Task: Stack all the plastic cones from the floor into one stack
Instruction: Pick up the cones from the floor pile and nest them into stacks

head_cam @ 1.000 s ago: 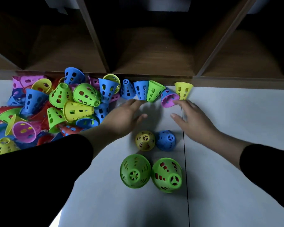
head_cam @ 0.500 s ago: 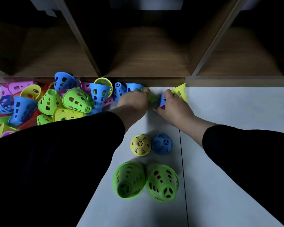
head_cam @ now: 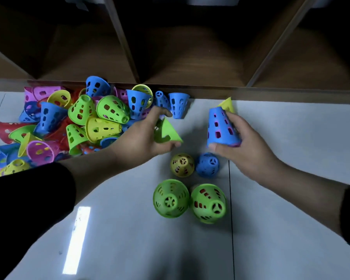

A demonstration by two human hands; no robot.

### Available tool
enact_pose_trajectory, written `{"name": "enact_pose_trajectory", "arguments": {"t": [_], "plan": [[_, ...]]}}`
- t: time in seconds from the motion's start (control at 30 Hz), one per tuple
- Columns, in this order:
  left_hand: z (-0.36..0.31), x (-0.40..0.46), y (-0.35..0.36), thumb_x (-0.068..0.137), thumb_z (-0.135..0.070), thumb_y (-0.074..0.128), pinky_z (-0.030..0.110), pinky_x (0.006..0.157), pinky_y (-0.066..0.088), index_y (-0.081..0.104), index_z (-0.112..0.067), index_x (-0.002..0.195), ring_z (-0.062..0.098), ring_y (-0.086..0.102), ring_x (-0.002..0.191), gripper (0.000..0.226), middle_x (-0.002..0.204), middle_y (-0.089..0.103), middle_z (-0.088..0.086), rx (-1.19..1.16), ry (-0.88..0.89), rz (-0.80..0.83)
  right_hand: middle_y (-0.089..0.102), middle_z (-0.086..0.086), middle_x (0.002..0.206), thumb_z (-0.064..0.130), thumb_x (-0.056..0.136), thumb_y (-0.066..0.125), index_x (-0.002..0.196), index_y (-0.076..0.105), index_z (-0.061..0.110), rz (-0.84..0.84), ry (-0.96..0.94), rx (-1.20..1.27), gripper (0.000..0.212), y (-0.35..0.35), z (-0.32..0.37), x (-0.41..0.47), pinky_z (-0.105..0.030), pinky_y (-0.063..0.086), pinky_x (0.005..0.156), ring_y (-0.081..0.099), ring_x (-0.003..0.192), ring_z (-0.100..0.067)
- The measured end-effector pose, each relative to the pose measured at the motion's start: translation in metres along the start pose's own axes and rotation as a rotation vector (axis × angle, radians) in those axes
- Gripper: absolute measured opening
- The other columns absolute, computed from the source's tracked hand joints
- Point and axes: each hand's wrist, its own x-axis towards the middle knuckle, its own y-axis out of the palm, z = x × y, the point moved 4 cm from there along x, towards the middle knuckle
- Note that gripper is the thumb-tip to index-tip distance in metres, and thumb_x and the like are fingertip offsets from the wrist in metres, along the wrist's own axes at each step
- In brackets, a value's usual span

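Observation:
My left hand [head_cam: 143, 138] grips a green cone [head_cam: 166, 132] above the floor. In my right hand [head_cam: 245, 144] is a blue cone [head_cam: 219, 127] with a pink one nested inside it, held upright. A yellow cone [head_cam: 227, 104] lies behind it near the shelf. Below my hands stand a small yellow cone [head_cam: 182, 164] and a small blue cone [head_cam: 207, 164], and nearer me two green cone stacks [head_cam: 171, 198] [head_cam: 208, 203], the right one showing red inside. A heap of mixed cones [head_cam: 79, 120] lies at the left.
A wooden shelf unit [head_cam: 190, 61] with dark open compartments runs along the back; its base edge meets the grey tiled floor [head_cam: 291, 148]. A blue cone [head_cam: 178, 105] stands upside down against the shelf base. My black sleeves fill the lower corners.
Both hands pulled back from the shelf edge, each lifting what it grasped: the left the green cone, the right the blue-over-pink cone. The yellow cone stays by the shelf.

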Motion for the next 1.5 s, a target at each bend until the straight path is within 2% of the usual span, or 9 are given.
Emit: {"name": "enact_pose_trajectory", "arguments": {"t": [0.13,0.3,0.4,0.8,0.97,1.13,1.27,1.37,1.5], "plan": [[-0.014,-0.013,0.004,0.081,-0.055,0.072,0.028,0.079,0.048,0.033,-0.039,0.148,0.012,0.059,0.093,0.079,0.120,0.060,-0.002,0.367,0.110,0.226,0.040,0.026,0.146,0.057,0.063,0.084,0.140,0.028,0.064,0.081,-0.054,-0.066,0.095,0.008,-0.009,-0.037,-0.017,0.049,0.096,0.046,0.131,0.003],[-0.034,-0.005,0.034,0.089,-0.045,0.068,0.037,0.087,0.051,0.050,-0.035,0.140,0.021,0.061,0.103,0.055,0.119,0.053,0.000,0.563,0.225,0.429,0.047,0.012,0.139,0.044,0.067,0.085,0.140,0.038,0.043,0.157,-0.010,-0.062,0.087,0.020,-0.033,-0.035,-0.038,0.049,0.105,0.052,0.128,-0.009],[-0.034,0.003,0.053,0.090,-0.038,0.067,0.040,0.084,0.051,0.058,-0.026,0.128,0.024,0.061,0.097,0.041,0.111,0.053,0.003,0.605,0.244,0.463,0.051,0.023,0.127,0.038,0.071,0.087,0.133,0.040,0.046,0.210,0.005,-0.145,0.078,0.019,-0.043,-0.024,-0.028,0.049,0.101,0.054,0.120,-0.001],[0.019,0.016,0.053,0.096,-0.055,0.049,0.030,0.081,0.047,0.046,-0.029,0.140,0.017,0.062,0.101,0.051,0.135,0.054,0.002,0.311,0.033,0.102,0.050,0.026,0.137,0.064,0.087,0.052,0.126,0.047,0.047,0.139,-0.097,-0.437,0.043,-0.010,-0.067,-0.009,-0.021,0.037,0.107,0.043,0.130,0.009],[0.029,0.067,0.050,0.098,-0.040,0.053,0.049,0.099,0.046,0.025,-0.026,0.153,0.037,0.051,0.124,0.064,0.150,0.036,0.014,0.419,-0.147,0.003,0.048,0.000,0.141,0.039,0.098,0.056,0.137,0.050,0.025,-0.123,-0.112,-0.684,0.043,-0.046,-0.056,0.052,-0.039,0.042,0.106,0.045,0.130,-0.021],[0.032,0.121,0.050,0.097,-0.037,0.051,0.038,0.073,0.042,0.008,-0.025,0.157,0.040,0.060,0.101,0.075,0.123,0.055,0.019,0.479,-0.251,-0.059,0.020,-0.003,0.161,0.033,0.096,0.061,0.155,0.022,0.031,-0.103,0.005,-0.990,0.071,-0.057,-0.051,0.108,-0.053,0.043,0.104,0.033,0.138,-0.036],[0.030,0.139,0.048,0.097,-0.029,0.049,0.036,0.064,0.037,0.025,-0.016,0.147,0.033,0.054,0.075,0.057,0.089,0.055,0.012,0.516,-0.251,-0.074,0.036,-0.013,0.146,0.027,0.092,0.067,0.151,0.029,0.030,-0.090,0.069,-0.990,0.071,-0.051,-0.052,0.131,-0.044,0.047,0.091,0.050,0.119,-0.042],[0.028,0.137,0.050,0.095,-0.024,0.047,0.039,0.060,0.037,0.035,-0.017,0.126,0.033,0.048,0.068,0.034,0.093,0.060,0.018,0.617,-0.220,-0.097,0.040,-0.013,0.139,0.022,0.089,0.073,0.144,0.036,0.027,-0.136,0.035,-0.959,0.066,-0.043,-0.055,0.125,-0.035,0.044,0.076,0.059,0.097,-0.036],[0.031,0.132,0.055,0.097,-0.029,0.048,0.042,0.067,0.043,0.027,-0.021,0.142,0.040,0.060,0.089,0.050,0.108,0.058,0.020,0.628,-0.215,-0.075,0.040,-0.009,0.132,0.015,0.087,0.073,0.132,0.041,0.026,-0.154,-0.018,-0.900,0.056,-0.036,-0.062,0.110,-0.030,0.039,0.067,0.048,0.079,-0.020]]}}
